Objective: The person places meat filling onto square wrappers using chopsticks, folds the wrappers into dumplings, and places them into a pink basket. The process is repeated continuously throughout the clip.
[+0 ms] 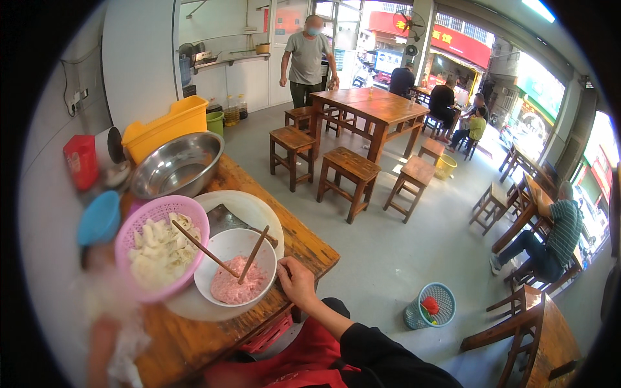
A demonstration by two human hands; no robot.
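Note:
My right hand [296, 281] is at the right rim of a white bowl [201, 272], its fingers curled against the edge. Pink minced meat [237, 286] lies in the bowl, with two wooden chopsticks [206, 248] standing in it, spread apart. The bowl rests on a round white board [264, 206], beside a cleaver [224, 219] lying flat. Left of it, a pink plastic basket [191, 208] holds pale folded dumplings or wontons [160, 247]. My left hand [104, 334] is a blurred shape at the lower left, near white cloth or plastic [128, 349]; its fingers are unclear.
A steel basin [179, 165], a yellow plastic bin [167, 123], a blue bowl [99, 218] and a red container [80, 162] stand along the wall side. A masked person [308, 58] stands beyond, by a wooden table [373, 104]. Stools and a blue wastebasket [429, 305] are on the floor; seated people are farther off.

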